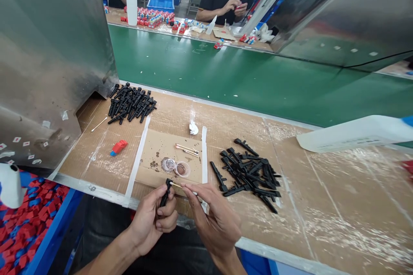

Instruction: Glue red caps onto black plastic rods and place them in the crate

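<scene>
Between the thumb and fingers of my left hand (153,217) is a small black plastic part (165,197), held upright near the table's front edge. My right hand (214,219) pinches a cotton swab (180,186), whose tip touches the top of that part. Just beyond my hands lies a cardboard sheet (151,142) with two small round dishes, a clear one (168,164) and one with brown contents (182,169). Several used swabs (187,150) rest behind the dishes. Similar black parts form a pile (250,172) on the right and another pile (132,102) at the back left.
A red-and-blue piece (118,148) and a loose swab (99,124) lie on the left. White crumpled material (193,127) sits behind the sheet. A green conveyor belt (200,71) crosses beyond. A white bottle (355,133) lies right; a blue bin (54,232) of red parts stands lower left. Two people work opposite.
</scene>
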`<state>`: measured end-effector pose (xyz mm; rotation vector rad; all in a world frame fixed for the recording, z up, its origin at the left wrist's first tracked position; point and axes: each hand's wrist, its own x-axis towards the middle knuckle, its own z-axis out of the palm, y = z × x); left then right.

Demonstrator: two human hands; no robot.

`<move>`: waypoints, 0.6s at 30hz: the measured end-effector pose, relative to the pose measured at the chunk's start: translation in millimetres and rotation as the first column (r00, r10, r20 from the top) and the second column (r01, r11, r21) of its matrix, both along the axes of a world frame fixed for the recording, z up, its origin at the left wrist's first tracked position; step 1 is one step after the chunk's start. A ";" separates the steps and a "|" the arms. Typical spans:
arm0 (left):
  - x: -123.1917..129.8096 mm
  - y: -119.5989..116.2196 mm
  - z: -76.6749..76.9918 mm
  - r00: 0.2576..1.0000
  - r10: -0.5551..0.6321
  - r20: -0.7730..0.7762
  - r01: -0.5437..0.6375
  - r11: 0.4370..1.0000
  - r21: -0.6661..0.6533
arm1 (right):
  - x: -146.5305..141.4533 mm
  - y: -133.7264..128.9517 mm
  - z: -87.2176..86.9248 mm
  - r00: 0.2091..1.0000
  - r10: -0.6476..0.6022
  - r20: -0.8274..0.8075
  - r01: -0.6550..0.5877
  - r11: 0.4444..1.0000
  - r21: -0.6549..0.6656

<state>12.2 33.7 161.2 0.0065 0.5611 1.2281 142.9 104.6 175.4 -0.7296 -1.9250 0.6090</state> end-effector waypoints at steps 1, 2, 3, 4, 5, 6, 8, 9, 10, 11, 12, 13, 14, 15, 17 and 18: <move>0.2 0.1 0.4 1.000 0.000 -0.001 0.000 1.000 -0.001 | 0.3 0.2 -0.4 1.000 0.002 -0.007 -0.002 1.000 -0.002; 0.4 0.4 0.8 1.000 0.000 -0.002 0.000 1.000 -0.002 | 0.5 0.2 -1.1 1.000 0.005 -0.018 -0.006 1.000 -0.014; 0.5 0.6 1.1 1.000 0.001 -0.002 -0.001 1.000 -0.004 | 0.6 0.1 -2.0 1.000 0.007 -0.029 -0.008 0.999 -0.035; 0.6 0.9 1.4 1.000 0.002 -0.002 -0.002 1.000 -0.006 | 0.8 -0.3 -3.2 0.999 0.005 -0.040 -0.007 0.998 -0.060; 0.7 1.1 1.6 1.000 0.004 -0.002 -0.004 1.000 -0.008 | 1.1 -0.9 -4.6 0.999 -0.002 -0.045 -0.003 0.996 -0.093; 0.6 1.3 1.7 1.000 0.005 -0.001 -0.005 1.000 -0.010 | 1.5 -1.6 -6.2 0.999 -0.013 -0.049 0.006 0.991 -0.131; 0.4 1.5 1.9 1.000 0.005 0.003 -0.005 1.000 -0.014 | 2.6 -2.8 -9.5 0.997 -0.050 -0.061 0.037 0.978 -0.205; 0.3 1.4 1.8 1.000 0.005 0.008 -0.005 1.000 -0.015 | 3.3 -2.9 -11.0 0.994 -0.079 -0.074 0.060 0.970 -0.234; 0.1 1.2 1.7 1.000 0.004 0.014 -0.004 1.000 -0.015 | 4.1 -2.5 -12.1 0.988 -0.120 -0.094 0.092 0.962 -0.256; 0.0 0.9 1.6 1.000 0.004 0.020 -0.004 1.000 -0.015 | 4.9 -1.2 -12.9 0.979 -0.169 -0.112 0.134 0.953 -0.273; 0.0 0.7 1.4 1.000 0.005 0.025 -0.005 1.000 -0.017 | 5.7 0.8 -13.4 0.967 -0.221 -0.125 0.179 0.942 -0.284; -0.1 0.4 1.2 1.000 0.008 0.029 -0.007 1.000 -0.020 | 6.3 3.5 -13.6 0.955 -0.268 -0.126 0.222 0.931 -0.291; -0.1 0.2 1.1 0.999 0.010 0.031 -0.010 1.000 -0.024 | 6.8 6.8 -13.6 0.947 -0.301 -0.112 0.259 0.921 -0.291; -0.1 0.1 1.0 0.999 0.013 0.032 -0.012 1.000 -0.027 | 6.9 10.3 -13.4 0.943 -0.322 -0.086 0.287 0.916 -0.281; -0.1 0.2 0.7 0.999 0.018 0.040 -0.016 0.999 -0.035 | 5.9 17.0 -13.1 0.946 -0.323 -0.012 0.311 0.921 -0.232; -0.2 0.5 0.6 0.999 0.019 0.046 -0.018 0.999 -0.036 | 4.8 19.5 -12.9 0.949 -0.313 0.026 0.312 0.929 -0.202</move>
